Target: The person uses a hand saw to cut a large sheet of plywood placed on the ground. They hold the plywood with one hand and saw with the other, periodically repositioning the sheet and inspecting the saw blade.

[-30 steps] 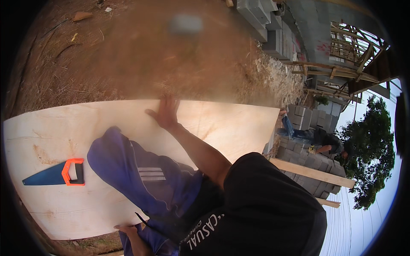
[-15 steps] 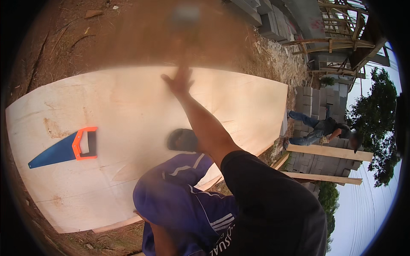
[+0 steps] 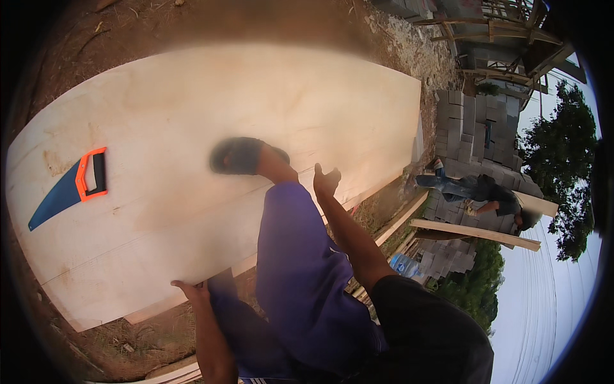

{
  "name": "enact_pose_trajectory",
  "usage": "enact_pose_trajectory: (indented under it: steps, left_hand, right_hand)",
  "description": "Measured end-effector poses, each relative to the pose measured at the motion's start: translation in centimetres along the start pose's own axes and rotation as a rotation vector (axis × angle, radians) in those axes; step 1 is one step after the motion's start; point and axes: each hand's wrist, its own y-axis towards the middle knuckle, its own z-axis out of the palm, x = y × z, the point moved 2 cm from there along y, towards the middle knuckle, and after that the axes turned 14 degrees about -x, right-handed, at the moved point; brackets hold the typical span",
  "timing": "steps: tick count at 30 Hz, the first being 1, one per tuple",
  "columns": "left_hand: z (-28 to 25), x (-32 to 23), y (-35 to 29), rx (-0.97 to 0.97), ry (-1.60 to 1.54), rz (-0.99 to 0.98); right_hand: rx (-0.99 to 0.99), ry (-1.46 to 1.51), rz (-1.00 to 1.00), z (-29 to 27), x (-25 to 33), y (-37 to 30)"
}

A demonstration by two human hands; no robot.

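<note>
A large pale plywood sheet (image 3: 192, 115) lies flat on the dirt. My right hand (image 3: 326, 180) hangs in the air above its near edge, fingers loosely apart and holding nothing. My left hand (image 3: 190, 291) rests against the sheet's near edge at the lower left; its fingers are partly hidden. My leg in purple trousers (image 3: 297, 275) reaches forward, and my foot in a dark sandal (image 3: 238, 155) is on the sheet, blurred. A handsaw (image 3: 67, 189) with a blue blade and orange handle lies on the sheet's left part.
Bare dirt (image 3: 128, 25) surrounds the sheet. Stacked grey concrete blocks (image 3: 470, 118) stand at the right, where another person (image 3: 483, 192) bends over. Long timber planks (image 3: 476, 233) lie by the blocks and along the sheet's near edge. Wooden scaffolding stands at the upper right.
My right hand has lifted off the sheet and drawn back toward me. My sandalled foot has stepped forward onto the plywood. The saw has not moved on the sheet.
</note>
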Motion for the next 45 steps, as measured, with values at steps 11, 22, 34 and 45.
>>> enact_pose_trajectory:
  steps: [11, 22, 34, 45]
  left_hand:
    - [-1.2, -2.7, -1.1, -0.005, 0.114, -0.057]
    - [-3.3, -2.6, 2.4, 0.193, 0.115, -0.23]
    - [-2.0, 0.4, 2.1, 0.019, 0.332, 0.209]
    - [3.6, 1.4, -0.2, -0.221, -0.24, 0.134]
  right_hand:
    - [0.254, 0.104, 0.509, 9.5, -1.0, -11.7]
    - [0.323, 0.256, 0.392, 11.2, 5.4, -10.2]
    - [0.565, 0.042, 0.07, 8.7, -2.8, -8.2]
    - [0.701, 0.087, -1.333, 1.6, 30.8, -3.3]
